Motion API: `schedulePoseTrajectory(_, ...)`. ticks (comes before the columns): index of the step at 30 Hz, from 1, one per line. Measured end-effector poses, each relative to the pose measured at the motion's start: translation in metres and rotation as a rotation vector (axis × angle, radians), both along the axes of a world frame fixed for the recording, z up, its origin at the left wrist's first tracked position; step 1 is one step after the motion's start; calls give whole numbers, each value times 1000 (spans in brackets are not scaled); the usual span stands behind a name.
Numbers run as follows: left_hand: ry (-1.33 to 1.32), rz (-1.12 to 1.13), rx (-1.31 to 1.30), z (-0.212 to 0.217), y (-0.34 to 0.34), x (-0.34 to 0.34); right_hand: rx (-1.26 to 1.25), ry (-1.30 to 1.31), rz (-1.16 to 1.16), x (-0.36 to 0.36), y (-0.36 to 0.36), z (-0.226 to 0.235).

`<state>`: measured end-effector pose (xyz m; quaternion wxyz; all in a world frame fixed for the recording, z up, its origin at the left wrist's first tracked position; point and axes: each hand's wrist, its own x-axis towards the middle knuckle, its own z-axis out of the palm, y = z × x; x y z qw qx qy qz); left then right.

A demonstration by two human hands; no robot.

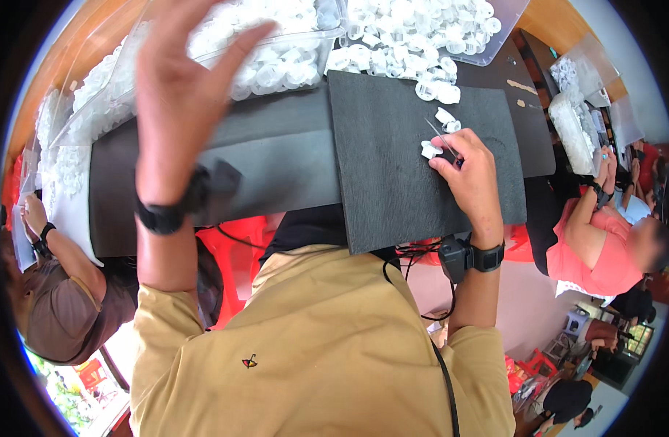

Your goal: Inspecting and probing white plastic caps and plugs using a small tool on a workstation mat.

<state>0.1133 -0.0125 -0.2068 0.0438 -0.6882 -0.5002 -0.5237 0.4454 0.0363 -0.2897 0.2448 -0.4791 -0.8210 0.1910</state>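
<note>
My left hand (185, 87) is raised at the upper left, in front of a clear plastic bin (276, 98). It is blurred by motion, with thumb and fingers apart and nothing seen in them. On a black mat (393, 186), my right hand (467, 164) is closed round a thin metal tool (435, 130), whose exact kind I cannot make out. A small white plastic part (430, 150) is at the tips of its thumb and fingers. Just beyond lie another small white part (445, 119) and a white plastic ring piece (436, 91).
A pile of white plastic parts (400, 33) spreads beyond the mat, partly in a clear tray (495, 51). More parts fill a bin (94, 109) at the left. Co-workers sit at the left (72, 298) and right (600, 244). A cable (444, 313) hangs by my right wrist.
</note>
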Motion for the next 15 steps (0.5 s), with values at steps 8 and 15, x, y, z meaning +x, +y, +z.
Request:
schedulePoseTrajectory(8,-742,-737,-843,-79,-4,98,186,330,112,-35,-12,12)
schedulePoseTrajectory(15,-979,-796,-867,-91,5,96,-66,522,170,-38,-15,13)
